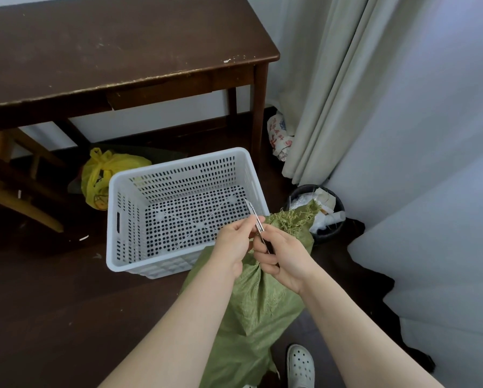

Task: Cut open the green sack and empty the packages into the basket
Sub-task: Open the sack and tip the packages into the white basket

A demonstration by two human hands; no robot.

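A green woven sack (258,301) stands on the floor between my arms, its tied neck frayed at the top right. My right hand (283,257) grips the handle of a utility knife (255,221) just above the sack's neck. My left hand (234,245) pinches the knife's metal body near the blade end, and the blade points up and away. The white perforated plastic basket (178,169) sits on the floor just beyond my hands, with nothing inside it.
A dark wooden desk (122,51) stands behind the basket. A yellow plastic bag (103,175) lies to the basket's left. A black waste bin (327,217) with scraps sits by the curtain (332,93) at right. My white shoe (300,365) is below.
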